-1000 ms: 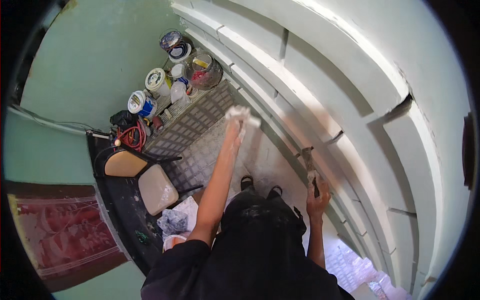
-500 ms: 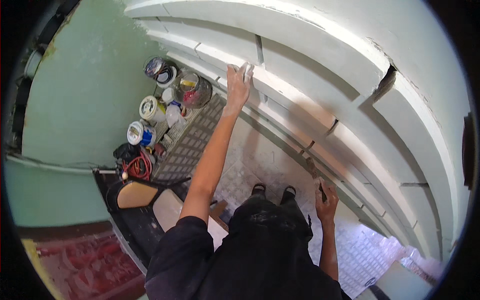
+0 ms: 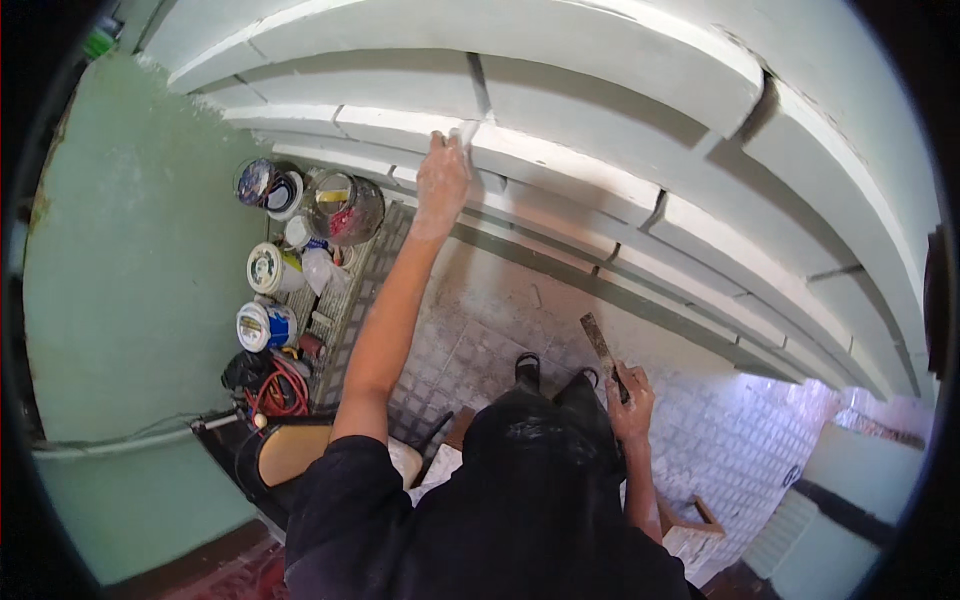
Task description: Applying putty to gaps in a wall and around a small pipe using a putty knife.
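I count two hands. My left hand (image 3: 441,183) is stretched up, fingers closed on a small white pad (image 3: 466,133) pressed against a pale moulding ledge (image 3: 560,165). My right hand (image 3: 632,392) hangs low by my hip, fist wrapped round one scraper (image 3: 602,348), its flat, stained blade pointing up. Four tubs (image 3: 267,326) stand on the chequered floor (image 3: 480,330) below.

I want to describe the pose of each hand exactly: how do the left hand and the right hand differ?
The left hand is raised at full arm's length against the pale moulded ledge, pressing a small white piece; the right hand stays low near the body. The right hand grips a flat scraper-like tool. Both look dusted white.
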Available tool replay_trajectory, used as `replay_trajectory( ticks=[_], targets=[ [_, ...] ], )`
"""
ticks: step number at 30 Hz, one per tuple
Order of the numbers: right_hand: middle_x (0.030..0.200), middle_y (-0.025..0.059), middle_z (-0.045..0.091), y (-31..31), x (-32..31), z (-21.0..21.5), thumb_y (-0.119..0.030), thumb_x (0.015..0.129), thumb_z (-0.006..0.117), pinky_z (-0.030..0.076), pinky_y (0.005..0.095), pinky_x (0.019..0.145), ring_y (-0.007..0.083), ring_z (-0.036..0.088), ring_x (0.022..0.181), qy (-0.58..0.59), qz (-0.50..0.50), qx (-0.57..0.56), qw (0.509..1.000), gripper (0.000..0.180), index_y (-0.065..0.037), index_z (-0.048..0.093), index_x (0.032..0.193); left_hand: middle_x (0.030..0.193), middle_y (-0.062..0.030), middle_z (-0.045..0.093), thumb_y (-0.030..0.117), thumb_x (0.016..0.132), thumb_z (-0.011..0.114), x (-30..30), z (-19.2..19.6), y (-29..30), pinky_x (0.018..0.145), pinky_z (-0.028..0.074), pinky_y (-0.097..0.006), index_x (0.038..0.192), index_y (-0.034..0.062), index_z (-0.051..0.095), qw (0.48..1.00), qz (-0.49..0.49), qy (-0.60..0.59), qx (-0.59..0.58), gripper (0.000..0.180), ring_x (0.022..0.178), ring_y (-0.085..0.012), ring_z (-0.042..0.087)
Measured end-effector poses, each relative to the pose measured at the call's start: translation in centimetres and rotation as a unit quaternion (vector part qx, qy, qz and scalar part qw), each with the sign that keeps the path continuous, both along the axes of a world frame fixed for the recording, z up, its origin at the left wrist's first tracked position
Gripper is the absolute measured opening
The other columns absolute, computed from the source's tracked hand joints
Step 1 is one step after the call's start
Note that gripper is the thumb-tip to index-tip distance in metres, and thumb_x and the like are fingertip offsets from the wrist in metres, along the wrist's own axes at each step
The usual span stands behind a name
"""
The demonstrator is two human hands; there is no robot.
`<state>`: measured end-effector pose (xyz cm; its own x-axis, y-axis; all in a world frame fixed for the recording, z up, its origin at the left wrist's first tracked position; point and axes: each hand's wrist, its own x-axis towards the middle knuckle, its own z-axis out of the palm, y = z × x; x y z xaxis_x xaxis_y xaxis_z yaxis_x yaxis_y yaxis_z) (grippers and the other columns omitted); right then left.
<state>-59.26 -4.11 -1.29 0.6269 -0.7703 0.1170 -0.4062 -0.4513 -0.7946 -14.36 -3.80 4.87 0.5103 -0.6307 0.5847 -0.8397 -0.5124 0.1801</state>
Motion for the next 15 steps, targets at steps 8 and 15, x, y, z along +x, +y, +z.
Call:
replay_trajectory(
  ticks=[8, 15],
  targets=[
    [0.082, 0.0139, 0.056, 0.5, -2.2, 0.2, -0.009, 0.084, 0.063, 0.048, 0.0374, 0.067, 0.0313, 0.058, 0.072, 0.018, -0.038, 0.019, 0.999, 0.041, -0.011, 0.065, 0.125, 0.115, -0.0306, 0.06, 0.003, 0.087, 0.053, -7.9, 0.1, -5.8, 0.074, 0.058, -0.044, 0.108, -0.0032, 0.061, 0.983, -0.021, 0.076, 0.166, 0.023, 0.082, -0.0373, 0.069],
    [0.084, 0.0153, 0.058, 0.4, -1.3, -0.7, -0.009, 0.084, 0.063, 0.049, 0.0413, 0.068, 0.0338, 0.059, 0.075, -0.026, 0.05, -0.025, 0.998, 0.041, -0.012, 0.065, 0.125, 0.119, -0.0333, 0.059, 0.0, 0.085, 0.051, -9.7, -3.8, -5.1, 0.101, 0.042, -0.053, 0.107, -0.0054, 0.06, 0.961, -0.198, -0.079, -0.177, 0.024, 0.104, -0.0433, 0.062]
  ],
)
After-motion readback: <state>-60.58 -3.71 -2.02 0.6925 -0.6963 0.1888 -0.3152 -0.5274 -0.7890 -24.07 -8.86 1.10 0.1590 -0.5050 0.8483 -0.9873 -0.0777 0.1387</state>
